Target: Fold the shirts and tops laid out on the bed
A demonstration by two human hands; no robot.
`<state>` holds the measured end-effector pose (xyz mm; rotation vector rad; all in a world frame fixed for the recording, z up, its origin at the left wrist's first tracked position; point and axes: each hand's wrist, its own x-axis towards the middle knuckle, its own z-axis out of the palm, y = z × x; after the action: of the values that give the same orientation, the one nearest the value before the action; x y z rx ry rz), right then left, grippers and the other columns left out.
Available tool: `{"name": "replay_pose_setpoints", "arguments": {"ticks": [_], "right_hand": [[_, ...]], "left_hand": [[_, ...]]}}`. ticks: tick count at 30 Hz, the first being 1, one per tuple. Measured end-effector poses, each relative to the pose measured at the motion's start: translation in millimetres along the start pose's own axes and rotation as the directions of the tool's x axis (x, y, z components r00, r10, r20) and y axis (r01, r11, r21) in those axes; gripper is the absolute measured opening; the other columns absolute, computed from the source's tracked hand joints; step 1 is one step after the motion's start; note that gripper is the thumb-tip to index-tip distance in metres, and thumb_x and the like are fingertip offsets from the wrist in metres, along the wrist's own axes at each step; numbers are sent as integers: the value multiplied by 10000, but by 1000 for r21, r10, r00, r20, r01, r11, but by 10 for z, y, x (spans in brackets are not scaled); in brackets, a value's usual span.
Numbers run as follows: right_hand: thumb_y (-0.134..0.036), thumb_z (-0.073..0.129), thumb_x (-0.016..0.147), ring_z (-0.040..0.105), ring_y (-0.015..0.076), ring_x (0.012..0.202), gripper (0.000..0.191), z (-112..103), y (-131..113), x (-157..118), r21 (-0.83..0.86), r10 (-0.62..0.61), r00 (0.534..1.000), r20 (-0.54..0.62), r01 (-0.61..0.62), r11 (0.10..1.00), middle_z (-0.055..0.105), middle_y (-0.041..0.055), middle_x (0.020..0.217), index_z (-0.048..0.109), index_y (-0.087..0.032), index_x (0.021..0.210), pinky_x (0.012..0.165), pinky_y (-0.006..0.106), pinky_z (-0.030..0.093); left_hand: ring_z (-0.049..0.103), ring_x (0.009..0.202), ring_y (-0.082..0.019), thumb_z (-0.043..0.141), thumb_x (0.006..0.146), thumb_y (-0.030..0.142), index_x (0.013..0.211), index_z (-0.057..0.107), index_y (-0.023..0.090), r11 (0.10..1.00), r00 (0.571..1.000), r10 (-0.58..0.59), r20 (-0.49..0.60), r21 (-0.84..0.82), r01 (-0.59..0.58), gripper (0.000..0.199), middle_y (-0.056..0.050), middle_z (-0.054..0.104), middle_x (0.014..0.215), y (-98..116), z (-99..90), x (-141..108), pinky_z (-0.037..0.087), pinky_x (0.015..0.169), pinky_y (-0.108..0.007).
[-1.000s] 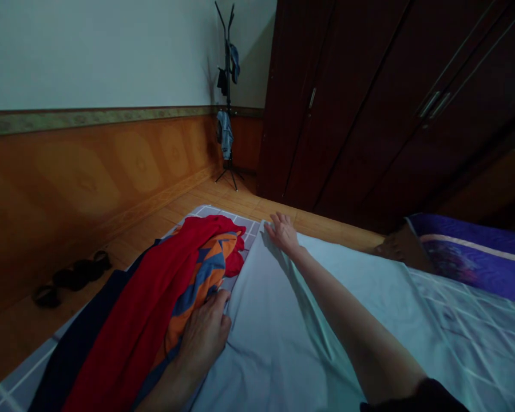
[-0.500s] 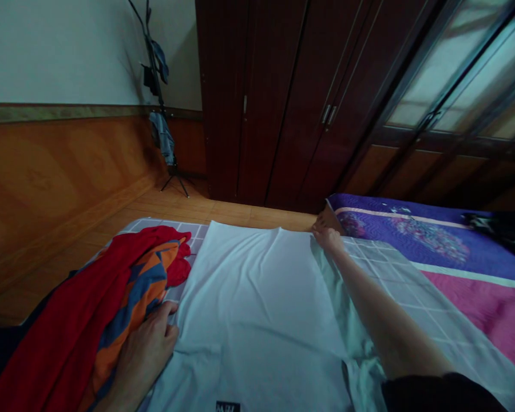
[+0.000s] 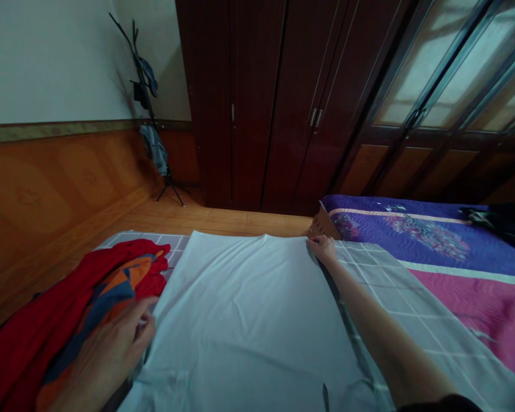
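A white T-shirt (image 3: 244,309) is spread over a grey checked cloth (image 3: 395,292), with soft creases running along it. My right hand (image 3: 323,248) reaches out to its far right corner and pinches the fabric there. At the shirt's left edge is my left hand (image 3: 115,343), slightly blurred, its fingers curled in against the fabric; the fingertips are partly hidden. Beside and under that hand lies a heap of clothing, with a red garment (image 3: 68,297) and an orange and blue patterned piece (image 3: 115,289).
A purple and pink quilt (image 3: 438,246) lies to the right, with a dark garment (image 3: 504,220) on it. A cardboard box (image 3: 324,223) stands by its near corner. Beyond are a dark red wardrobe (image 3: 257,114), a black coat stand (image 3: 143,80) and wooden flooring (image 3: 236,219).
My right hand has drawn the shirt's right edge outward, covering the pale green fabric that showed beside it. The view has shifted slightly, and the left hand stays by the shirt's left edge.
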<state>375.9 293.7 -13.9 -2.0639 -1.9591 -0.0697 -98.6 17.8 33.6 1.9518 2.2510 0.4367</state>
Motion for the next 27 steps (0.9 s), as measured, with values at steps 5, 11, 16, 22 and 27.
{"name": "replay_pose_setpoints", "arguments": {"ticks": [5,11,16,22,27], "right_hand": [[-358,553,911,595,194,959,293,68,52,-2,53,6,999,-45,-4,999,585,65,1147,573,-169,1134,817,394,511],[-420,561,843,580,237,894,305,113,19,-55,92,-3,990,-144,16,996,673,91,852,707,-158,792,812,339,428],[-387,590,788,550,243,883,233,145,37,-41,84,-53,982,-179,69,994,680,85,830,707,-191,740,780,312,392],[-315,510,826,550,249,834,262,136,50,-1,83,-1,975,-223,20,996,669,111,831,703,-162,738,752,332,385],[-352,519,834,531,259,887,257,107,19,-35,57,-42,970,-239,57,997,648,106,860,696,-174,777,760,331,392]], "left_hand": [[645,947,-230,387,873,417,1168,539,200,994,997,66,-40,88,-63,397,-68,671,1058,342,-40,1128,472,773,-299],[615,1024,-323,452,835,476,1122,611,130,978,985,-157,-74,130,166,477,-175,662,1099,308,503,2143,477,766,-362],[664,890,-287,451,827,514,1026,671,217,958,959,-278,-61,60,281,419,-91,713,1019,132,694,2448,478,623,-315],[656,898,-270,413,861,509,1015,643,234,939,931,-340,-136,10,344,390,-76,709,1026,9,765,2544,449,598,-294],[653,875,-244,443,861,497,974,606,245,951,937,-306,-168,-16,308,320,-54,709,990,57,797,2539,435,610,-279]]}}
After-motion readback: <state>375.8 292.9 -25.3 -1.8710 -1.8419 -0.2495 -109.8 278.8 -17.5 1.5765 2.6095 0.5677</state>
